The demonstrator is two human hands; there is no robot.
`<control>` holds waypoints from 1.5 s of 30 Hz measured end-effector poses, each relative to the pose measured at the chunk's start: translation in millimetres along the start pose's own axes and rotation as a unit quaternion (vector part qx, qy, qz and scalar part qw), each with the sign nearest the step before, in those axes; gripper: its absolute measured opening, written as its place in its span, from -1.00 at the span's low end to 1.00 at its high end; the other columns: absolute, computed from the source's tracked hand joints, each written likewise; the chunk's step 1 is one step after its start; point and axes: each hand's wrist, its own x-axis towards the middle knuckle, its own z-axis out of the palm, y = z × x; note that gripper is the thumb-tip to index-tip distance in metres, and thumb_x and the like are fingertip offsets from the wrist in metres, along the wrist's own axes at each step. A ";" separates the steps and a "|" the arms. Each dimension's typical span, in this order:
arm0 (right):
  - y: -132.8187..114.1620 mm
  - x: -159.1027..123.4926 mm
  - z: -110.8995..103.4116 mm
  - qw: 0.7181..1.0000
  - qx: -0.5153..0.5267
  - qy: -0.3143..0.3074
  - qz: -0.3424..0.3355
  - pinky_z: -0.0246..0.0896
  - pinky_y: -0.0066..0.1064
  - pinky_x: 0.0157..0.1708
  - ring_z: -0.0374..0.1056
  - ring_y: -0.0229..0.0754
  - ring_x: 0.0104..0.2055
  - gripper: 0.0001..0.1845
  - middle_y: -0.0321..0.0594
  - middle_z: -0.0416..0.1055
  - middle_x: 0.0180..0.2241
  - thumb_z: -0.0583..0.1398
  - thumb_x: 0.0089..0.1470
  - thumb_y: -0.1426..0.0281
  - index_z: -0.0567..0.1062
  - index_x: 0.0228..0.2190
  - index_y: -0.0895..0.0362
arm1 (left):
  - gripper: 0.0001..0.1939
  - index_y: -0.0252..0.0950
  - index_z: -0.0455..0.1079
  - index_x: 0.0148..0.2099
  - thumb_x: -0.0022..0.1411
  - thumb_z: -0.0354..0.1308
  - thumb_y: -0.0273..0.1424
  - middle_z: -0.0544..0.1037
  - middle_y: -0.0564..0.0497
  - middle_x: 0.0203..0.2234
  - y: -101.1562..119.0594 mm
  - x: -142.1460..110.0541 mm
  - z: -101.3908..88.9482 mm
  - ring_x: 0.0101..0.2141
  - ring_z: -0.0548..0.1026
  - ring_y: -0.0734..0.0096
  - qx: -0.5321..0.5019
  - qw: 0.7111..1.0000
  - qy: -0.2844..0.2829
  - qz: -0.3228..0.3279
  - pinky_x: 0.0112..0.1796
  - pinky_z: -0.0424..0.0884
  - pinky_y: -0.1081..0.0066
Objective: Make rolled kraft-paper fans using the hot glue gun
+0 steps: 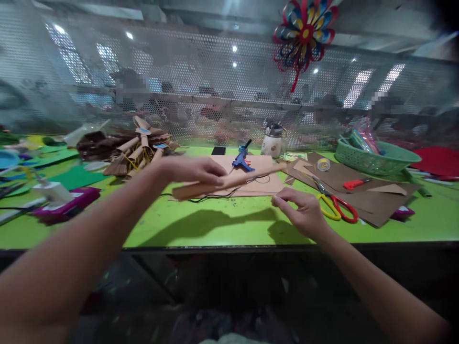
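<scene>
My left hand [193, 170] grips a long rolled brown paper tube [233, 181] and holds it slanted above the green table [215, 224]. My right hand [304, 210] hovers just below the tube's right part, fingers loosely curled with thumb and fingertips close together; nothing shows in them. Behind the tube lies a brown cardboard sheet [265, 184] with a blue glue gun [242, 160] and a black cable on it.
Yellow-and-red scissors [335, 205], a red cutter [355, 183] and a tape roll [323, 164] lie on brown paper at right. A green basket [376, 160] stands behind. A pile of paper rolls [139, 148] sits at left, a white jar [272, 141] at back.
</scene>
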 end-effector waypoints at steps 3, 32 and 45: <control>-5.3 0.0 -10.7 0.998 -0.020 0.064 -0.014 0.30 -0.32 -0.33 0.37 -0.16 -0.38 -0.88 -0.19 0.45 -0.44 0.18 0.14 0.39 0.49 -0.43 0.11 | -0.68 -0.28 0.44 -0.39 0.08 0.14 -0.10 0.35 0.08 -0.62 -7.6 -5.7 37.0 -0.44 0.34 0.34 0.001 0.999 -0.030 0.013 -0.39 0.21 0.50; 32.5 47.8 -26.3 0.904 -0.139 -0.404 0.001 0.18 -0.21 -0.01 0.31 -0.01 -0.01 -0.54 -0.02 0.42 -0.06 0.16 0.14 0.13 0.47 -0.02 0.14 | -0.65 -0.36 0.41 -0.12 0.30 -0.08 -0.23 0.48 -0.01 -0.38 -22.6 4.7 98.6 -0.42 0.35 0.44 0.260 0.892 -0.352 0.112 -0.44 0.20 0.52; 41.2 29.0 15.1 0.945 -0.040 -0.317 -0.066 0.19 -0.45 -0.35 0.37 -0.21 -0.32 -0.81 -0.13 0.51 -0.35 0.16 0.15 0.45 0.56 -0.23 0.20 | -0.57 -0.34 0.43 -0.10 0.29 -0.09 -0.13 0.47 0.02 -0.41 -30.7 2.3 99.4 -0.44 0.34 0.45 0.244 0.913 -0.314 0.092 -0.47 0.18 0.52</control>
